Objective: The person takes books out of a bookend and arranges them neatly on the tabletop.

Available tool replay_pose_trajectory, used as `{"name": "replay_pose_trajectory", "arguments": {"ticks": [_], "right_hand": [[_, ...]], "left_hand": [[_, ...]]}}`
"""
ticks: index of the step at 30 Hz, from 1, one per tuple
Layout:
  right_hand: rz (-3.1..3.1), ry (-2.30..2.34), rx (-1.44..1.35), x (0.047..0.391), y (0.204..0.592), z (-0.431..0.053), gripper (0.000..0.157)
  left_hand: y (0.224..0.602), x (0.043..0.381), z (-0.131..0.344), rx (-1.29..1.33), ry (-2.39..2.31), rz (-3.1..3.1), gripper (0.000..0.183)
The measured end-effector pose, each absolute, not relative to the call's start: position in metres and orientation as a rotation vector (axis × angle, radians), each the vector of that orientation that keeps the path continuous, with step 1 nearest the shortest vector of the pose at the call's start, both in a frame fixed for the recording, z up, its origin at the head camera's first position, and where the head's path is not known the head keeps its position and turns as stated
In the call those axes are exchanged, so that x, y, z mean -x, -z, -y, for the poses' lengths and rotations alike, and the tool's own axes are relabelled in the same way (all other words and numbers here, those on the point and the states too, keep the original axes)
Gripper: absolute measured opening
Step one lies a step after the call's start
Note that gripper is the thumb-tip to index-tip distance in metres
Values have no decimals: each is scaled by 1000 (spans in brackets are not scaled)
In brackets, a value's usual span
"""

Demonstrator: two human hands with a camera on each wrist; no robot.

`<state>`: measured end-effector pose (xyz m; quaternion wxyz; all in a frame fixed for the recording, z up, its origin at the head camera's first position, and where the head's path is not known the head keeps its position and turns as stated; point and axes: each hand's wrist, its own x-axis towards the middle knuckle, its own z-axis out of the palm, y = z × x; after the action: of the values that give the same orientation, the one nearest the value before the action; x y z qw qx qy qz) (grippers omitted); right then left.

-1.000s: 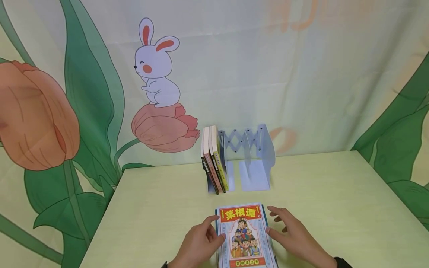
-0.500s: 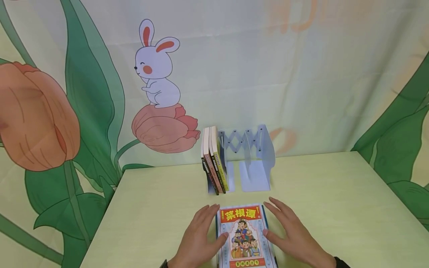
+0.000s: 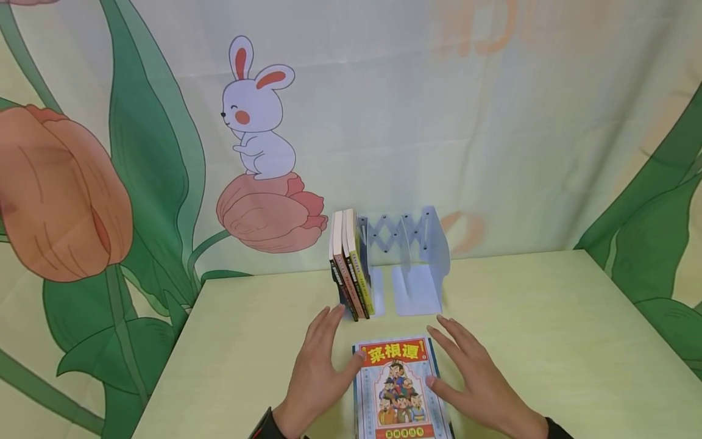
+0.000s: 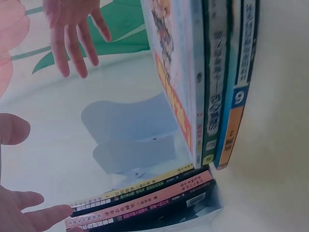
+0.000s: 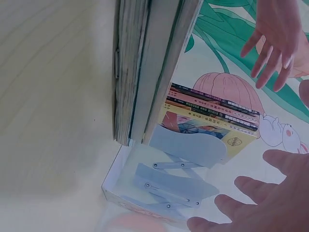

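Note:
A stack of several books lies in front of me. Its top book [image 3: 400,390] has a light blue cover with a red title band and cartoon figures. Spines [image 4: 215,87] of the stack show in the left wrist view, page edges [image 5: 157,63] in the right wrist view. My left hand [image 3: 320,369] hovers by the stack's left edge, fingers spread, thumb overlapping the cover's upper left corner. On the other side my right hand [image 3: 482,378] is held with fingers spread, its thumb over the cover's right edge. Neither hand grips anything.
Behind the stack stands a pale blue expanding bookend rack [image 3: 417,289] with metal dividers. Several upright books [image 3: 351,262] lean in its left section. A printed curtain [image 3: 384,122] with a rabbit and tulips hangs behind the light yellow table [image 3: 548,317].
Both hands have spread their fingers and risen from the stack's sides. The left hand has moved forward, toward the rack. The books stay where they were.

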<state>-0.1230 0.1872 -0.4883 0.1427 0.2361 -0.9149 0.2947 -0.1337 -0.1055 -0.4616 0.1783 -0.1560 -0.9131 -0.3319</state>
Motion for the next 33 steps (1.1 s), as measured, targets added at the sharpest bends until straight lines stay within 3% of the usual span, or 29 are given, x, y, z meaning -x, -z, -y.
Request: {"name": "replay_pose_trajectory", "arguments": {"ticks": [21, 33], "right_hand": [[2644, -813, -769, 124, 473, -183, 81], [2568, -820, -823, 133, 466, -175, 78]], "left_hand": [[439, 173, 108, 239, 1123, 2524, 76], [443, 192, 111, 179, 1200, 2487, 69]]}}
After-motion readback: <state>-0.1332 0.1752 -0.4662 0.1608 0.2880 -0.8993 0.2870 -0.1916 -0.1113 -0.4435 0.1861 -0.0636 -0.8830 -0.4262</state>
